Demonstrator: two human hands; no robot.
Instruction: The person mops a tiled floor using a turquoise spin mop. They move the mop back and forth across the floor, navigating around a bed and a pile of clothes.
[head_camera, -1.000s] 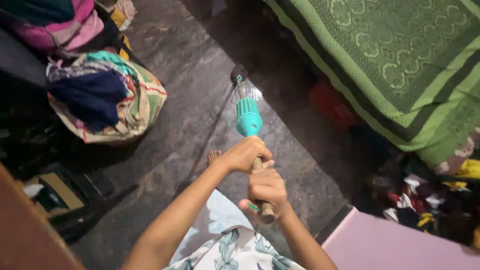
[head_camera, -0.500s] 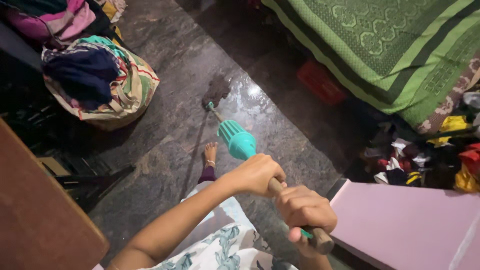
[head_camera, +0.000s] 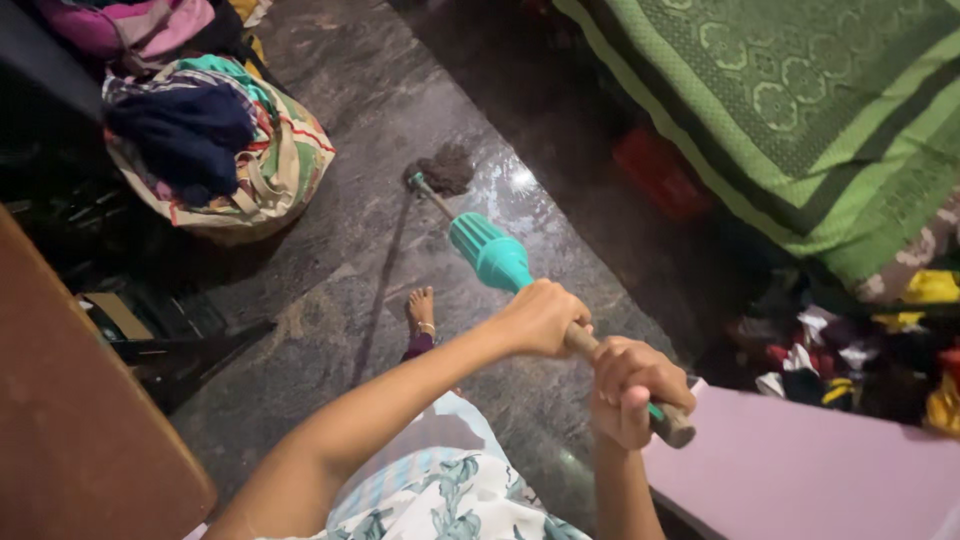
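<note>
Both my hands grip the wooden handle of a mop. My left hand (head_camera: 541, 317) holds it lower, just behind the teal ribbed plastic sleeve (head_camera: 489, 251). My right hand (head_camera: 633, 387) is closed around the handle's top end. The thin shaft runs from the sleeve down to the dark mop head (head_camera: 444, 172), which rests on the wet, shiny grey stone floor (head_camera: 380, 250). My bare foot (head_camera: 421, 308) stands on the floor below the shaft.
A striped cloth bag stuffed with clothes (head_camera: 215, 150) sits at the upper left. A bed with a green patterned cover (head_camera: 790, 110) fills the upper right, a red item (head_camera: 660, 172) under it. Piled clothes (head_camera: 860, 350), a pink surface (head_camera: 800, 470) and brown wooden furniture (head_camera: 70, 420) border me.
The mop head has slid back toward me and to the left across the floor. My hands have pulled the handle lower and to the right.
</note>
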